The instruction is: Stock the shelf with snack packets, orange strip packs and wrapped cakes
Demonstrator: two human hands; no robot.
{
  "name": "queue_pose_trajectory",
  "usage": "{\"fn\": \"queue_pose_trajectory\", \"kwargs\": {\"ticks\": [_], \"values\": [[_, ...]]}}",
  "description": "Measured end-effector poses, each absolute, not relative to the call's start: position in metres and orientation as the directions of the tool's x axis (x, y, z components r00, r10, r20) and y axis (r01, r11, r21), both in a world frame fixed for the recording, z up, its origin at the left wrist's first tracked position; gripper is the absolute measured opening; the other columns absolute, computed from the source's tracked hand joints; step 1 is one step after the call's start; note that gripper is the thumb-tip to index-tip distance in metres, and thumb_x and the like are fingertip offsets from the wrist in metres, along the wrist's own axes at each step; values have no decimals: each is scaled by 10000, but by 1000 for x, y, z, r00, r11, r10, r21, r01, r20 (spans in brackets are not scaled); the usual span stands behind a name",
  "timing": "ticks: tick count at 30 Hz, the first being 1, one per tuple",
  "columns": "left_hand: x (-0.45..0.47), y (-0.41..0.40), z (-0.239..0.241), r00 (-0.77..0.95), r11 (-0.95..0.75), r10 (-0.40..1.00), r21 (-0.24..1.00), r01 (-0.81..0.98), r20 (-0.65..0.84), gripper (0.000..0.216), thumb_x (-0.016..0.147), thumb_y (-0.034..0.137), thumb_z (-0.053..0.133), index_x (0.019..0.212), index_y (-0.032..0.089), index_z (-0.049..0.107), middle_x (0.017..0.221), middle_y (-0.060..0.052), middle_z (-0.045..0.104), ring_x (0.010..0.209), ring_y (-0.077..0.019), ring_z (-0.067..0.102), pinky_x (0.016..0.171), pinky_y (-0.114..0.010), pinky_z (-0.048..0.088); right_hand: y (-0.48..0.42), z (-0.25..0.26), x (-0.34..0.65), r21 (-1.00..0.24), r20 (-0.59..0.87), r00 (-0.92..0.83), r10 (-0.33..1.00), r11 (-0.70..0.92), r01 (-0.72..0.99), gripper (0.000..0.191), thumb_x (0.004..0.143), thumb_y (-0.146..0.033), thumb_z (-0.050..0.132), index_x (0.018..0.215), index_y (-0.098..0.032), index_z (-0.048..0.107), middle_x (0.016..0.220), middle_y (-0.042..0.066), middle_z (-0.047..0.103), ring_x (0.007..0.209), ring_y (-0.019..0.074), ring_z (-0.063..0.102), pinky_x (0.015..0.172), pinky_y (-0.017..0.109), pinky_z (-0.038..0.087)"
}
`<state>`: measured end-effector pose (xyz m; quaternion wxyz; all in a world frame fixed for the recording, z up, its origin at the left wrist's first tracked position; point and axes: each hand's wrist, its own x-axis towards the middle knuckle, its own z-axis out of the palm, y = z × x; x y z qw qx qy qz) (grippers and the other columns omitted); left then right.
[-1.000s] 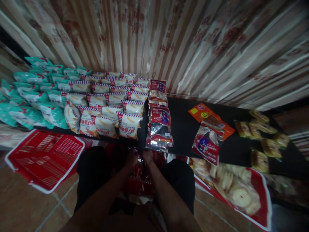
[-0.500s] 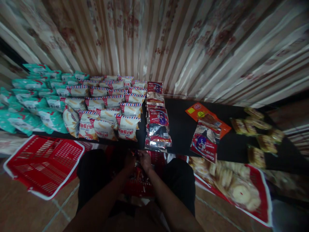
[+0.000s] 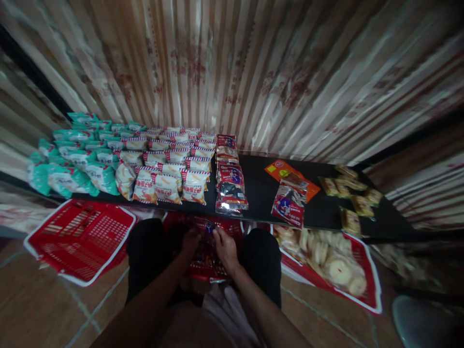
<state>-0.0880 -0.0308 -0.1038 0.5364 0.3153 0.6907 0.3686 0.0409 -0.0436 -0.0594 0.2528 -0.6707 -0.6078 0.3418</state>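
Both my hands reach down between my knees into a red basket in front of me. My left hand and my right hand are closed around a dark shiny snack packet lying among others in that basket. Just beyond, on the black low table, a stack of red and silver packets lies nearest my hands. Rows of white packets with red-and-blue striped tops fill the table to the left of that stack.
Teal packets cover the table's left end. Orange and red packets and small yellow-brown packets lie to the right. An empty red basket sits on the tiled floor at left; another holds round pale biscuits at right. Striped curtains hang behind.
The view has pulled back and tilted, so the table looks smaller and farther. My hands have stayed in the middle basket, drawn slightly toward me and spread a little around the packet.
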Motion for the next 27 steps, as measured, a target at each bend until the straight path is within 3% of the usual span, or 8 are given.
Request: {"fn": "queue_pose_trajectory", "kwargs": {"ticks": [3, 8, 14, 18, 23, 27], "values": [[-91, -39, -92, -161, 547, 824, 837, -28, -544, 202, 660, 304, 678, 583, 164, 554, 579, 6, 609, 632, -147, 600, 624, -256, 477, -50, -45, 45, -781, -56, 46, 997, -73, 620, 397, 905, -435, 336, 881, -194, 650, 783, 50, 686, 713, 170, 627, 654, 230, 427], [-91, -54, -63, -75, 495, 863, 866, -73, -500, 266, 628, 427, 657, 623, 174, 574, 607, 22, 586, 572, -105, 530, 531, -208, 417, -50, -14, 51, -827, 11, 156, 988, -78, 556, 497, 886, -555, 300, 689, -193, 578, 546, -7, 553, 514, 131, 503, 533, 223, 359], [-81, -62, -24, 43, 404, 915, 912, -76, -401, 423, 612, 584, 601, 705, 171, 599, 558, 48, 523, 458, -71, 397, 420, -199, 287, -41, 9, 63, -900, -4, 256, 967, -115, 420, 529, 840, -615, 345, 710, -186, 626, 624, 17, 622, 599, 154, 535, 556, 227, 384], [-71, -60, -9, 27, 399, 917, 914, -80, -398, 472, 543, 642, 605, 615, 180, 544, 474, 67, 459, 387, -59, 344, 387, -206, 254, -33, 12, 72, -939, -21, 297, 955, -121, 323, 540, 799, -640, 403, 721, -166, 650, 638, 22, 629, 619, 162, 543, 555, 230, 390], [-53, -54, 7, -81, 387, 912, 909, -158, -402, 519, 490, 683, 623, 580, 182, 525, 461, 53, 461, 421, -68, 376, 405, -199, 276, -30, 20, 79, -971, -93, 274, 957, -148, 189, 529, 756, -666, 453, 669, -163, 591, 588, -3, 578, 586, 151, 516, 557, 238, 396], [-42, -45, 15, -75, 319, 939, 931, -175, -336, 521, 555, 686, 600, 635, 172, 558, 542, 24, 529, 498, -95, 456, 457, -204, 352, -35, 29, 84, -979, -73, 248, 966, -116, 165, 475, 770, -620, 481, 802, -162, 605, 686, 13, 626, 658, 170, 559, 608, 249, 432]]}}
